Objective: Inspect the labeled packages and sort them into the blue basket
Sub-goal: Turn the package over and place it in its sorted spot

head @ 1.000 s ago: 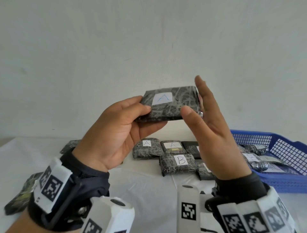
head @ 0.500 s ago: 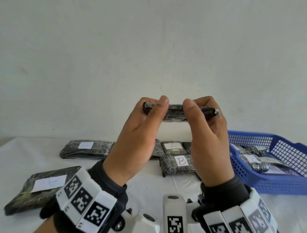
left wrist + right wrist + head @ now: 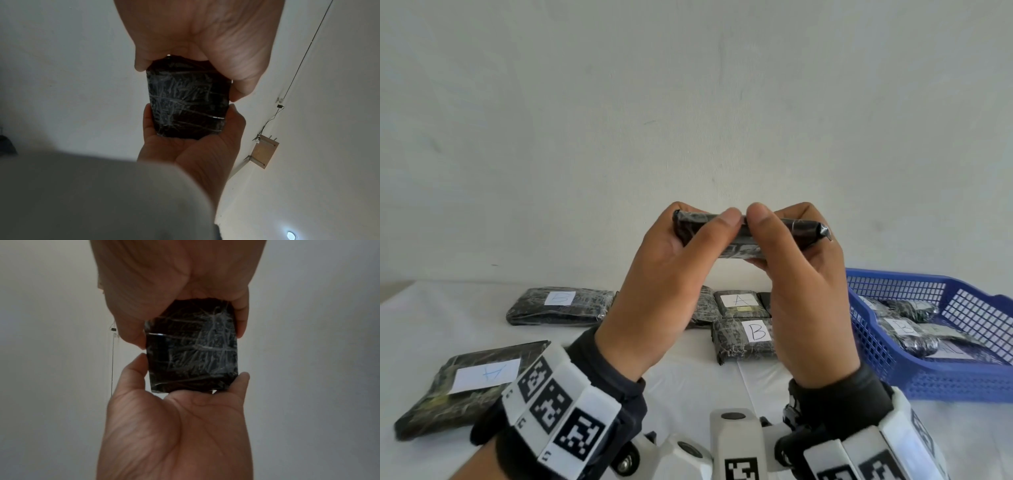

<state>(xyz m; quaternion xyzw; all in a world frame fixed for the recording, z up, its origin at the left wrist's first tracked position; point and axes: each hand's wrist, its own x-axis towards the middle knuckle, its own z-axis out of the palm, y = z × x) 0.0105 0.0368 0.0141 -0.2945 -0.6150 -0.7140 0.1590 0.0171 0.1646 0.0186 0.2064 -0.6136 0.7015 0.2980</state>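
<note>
A dark plastic-wrapped package (image 3: 799,230) is held edge-on in the air in front of the wall, and its label is hidden. My left hand (image 3: 709,222) grips its left end and my right hand (image 3: 780,219) grips its right end, with the thumbs nearly touching on the near side. The left wrist view shows the package's (image 3: 187,100) plain wrapped face between both palms, and the right wrist view shows the package (image 3: 191,350) the same way. The blue basket (image 3: 941,380) stands on the table at right, holding several labeled packages (image 3: 904,329).
More wrapped packages lie on the white table: one marked B (image 3: 743,339), one marked A (image 3: 739,303) behind it, one (image 3: 558,305) at back left, and a larger one (image 3: 469,380) near my left wrist. A bare wall rises behind.
The package faced me with its A label a second ago. It has been tipped flat to edge-on, both hands have curled round its ends, and the thumbs have closed toward each other.
</note>
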